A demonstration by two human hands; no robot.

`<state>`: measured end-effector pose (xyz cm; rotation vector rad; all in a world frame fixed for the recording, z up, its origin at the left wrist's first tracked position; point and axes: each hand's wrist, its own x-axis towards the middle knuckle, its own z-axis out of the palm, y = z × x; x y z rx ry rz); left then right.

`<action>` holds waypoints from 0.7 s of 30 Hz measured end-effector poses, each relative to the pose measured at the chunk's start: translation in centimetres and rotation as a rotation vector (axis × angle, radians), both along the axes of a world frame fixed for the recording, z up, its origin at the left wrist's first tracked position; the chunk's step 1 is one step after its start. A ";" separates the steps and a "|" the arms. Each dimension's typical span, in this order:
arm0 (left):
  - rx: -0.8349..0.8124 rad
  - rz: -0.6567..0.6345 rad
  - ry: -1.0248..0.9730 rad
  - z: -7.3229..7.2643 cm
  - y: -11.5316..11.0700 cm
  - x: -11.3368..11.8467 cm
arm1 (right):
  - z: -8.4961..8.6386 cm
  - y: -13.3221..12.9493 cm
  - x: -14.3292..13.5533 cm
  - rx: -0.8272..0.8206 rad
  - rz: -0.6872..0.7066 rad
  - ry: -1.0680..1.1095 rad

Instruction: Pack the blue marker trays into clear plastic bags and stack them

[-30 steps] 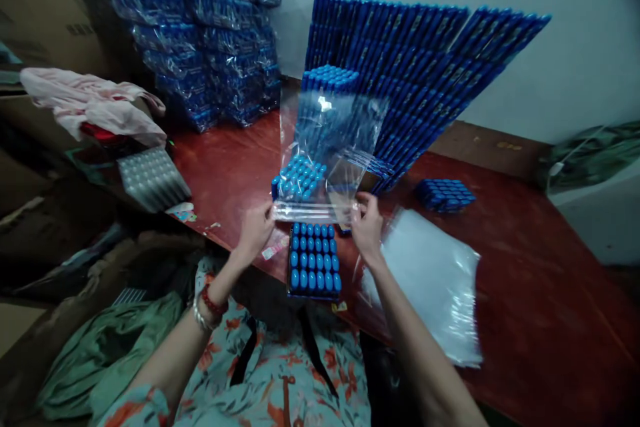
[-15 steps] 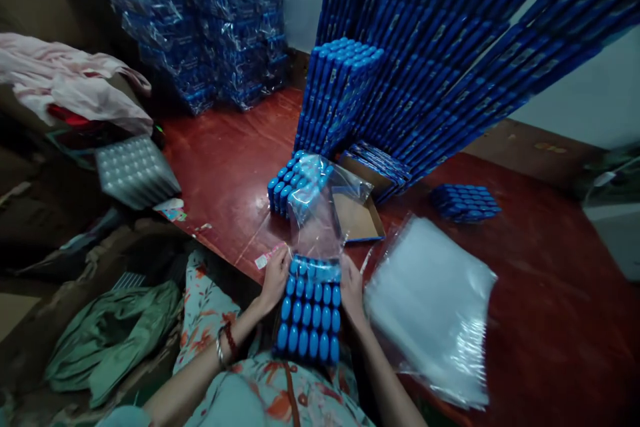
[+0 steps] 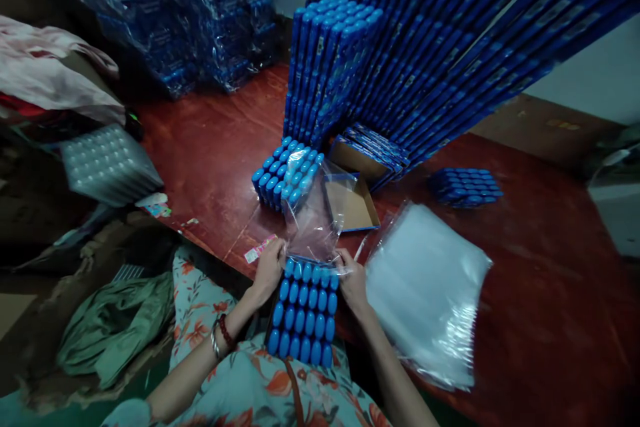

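Fingers of the left hand (image 3: 269, 270) pinch one corner of a clear plastic bag (image 3: 314, 223), and the right hand (image 3: 353, 277) grips the corner opposite, so the near edge is drawn across between them. This edge lies over the farthest row of a block of blue oval caps (image 3: 303, 313), set in four rows at the front edge of the red tabletop (image 3: 210, 140), close against the person's floral clothing (image 3: 205, 300). Whether the fingertips also press on the block's sides, I cannot tell. The bag's far part reaches forward, overlapping a second cluster of blue caps (image 3: 270, 173) and the left side of a shallow cardboard box (image 3: 357, 207) with a bare brown inside. A red beaded bracelet (image 3: 226, 331) and a silver one (image 3: 215, 341) circle the left wrist. Just beside the right forearm lies a pile of flat clear bags (image 3: 427, 280), with a low blue-capped block (image 3: 467, 187) beyond it. A tall blue-capped stack (image 3: 330, 70) rises behind the second cluster, and film-wrapped blue packs (image 3: 215, 33) are piled at the back left. Near the left hand lies a pink-and-white label strip (image 3: 260, 250)
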<state>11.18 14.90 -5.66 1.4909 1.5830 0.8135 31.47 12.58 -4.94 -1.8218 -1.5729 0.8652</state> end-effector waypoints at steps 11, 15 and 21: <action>-0.013 -0.005 -0.057 -0.5 0.0 -0.3 | -1.8 0.8 0.3 0.018 -0.267 0.233; -0.015 -0.035 -0.105 -1.2 -0.7 -0.6 | -1.8 0.1 0.0 0.032 -0.286 0.210; 0.024 -0.060 0.035 -0.5 -2.0 -1.3 | -0.7 -3.1 -0.2 -0.004 -0.137 -0.008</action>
